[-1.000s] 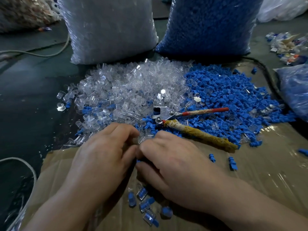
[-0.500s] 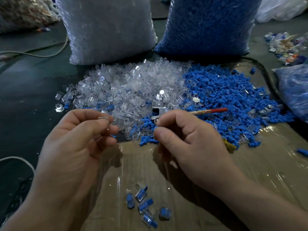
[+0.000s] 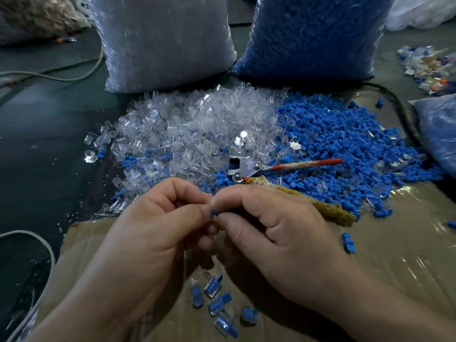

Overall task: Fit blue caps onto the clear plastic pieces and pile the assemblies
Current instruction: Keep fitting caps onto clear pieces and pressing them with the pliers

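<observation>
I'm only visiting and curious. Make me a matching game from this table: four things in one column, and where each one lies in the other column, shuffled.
Things
1. clear pile
2. blue pile
3. finished pieces
4. red-handled tool

Places
A. nearest the person, below the left hand and right hand
B. in front of the blue sack
C. where the two piles meet
D. in front of the white sack

Pairs: 1-D, 2-B, 3-A, 4-C
</observation>
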